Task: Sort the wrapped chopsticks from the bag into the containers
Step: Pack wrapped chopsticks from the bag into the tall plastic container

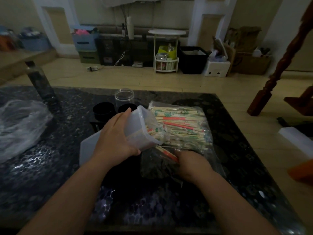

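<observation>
One container (135,126), gripped by left hand (116,138), tilts over bag's (157,168) edge.

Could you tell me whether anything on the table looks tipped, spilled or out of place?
Only the translucent container is tilted, mouth toward the bag of chopsticks, yet the left hand holds it, while the right hand grips red-wrapped chopsticks. It seems deliberate; nothing is spilled.

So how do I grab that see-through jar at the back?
Wrap a hand round the clear jar's round side wall just under the rim, coming from above and the right. It stands upright and open, and two black tubs crowd its near side.
</observation>
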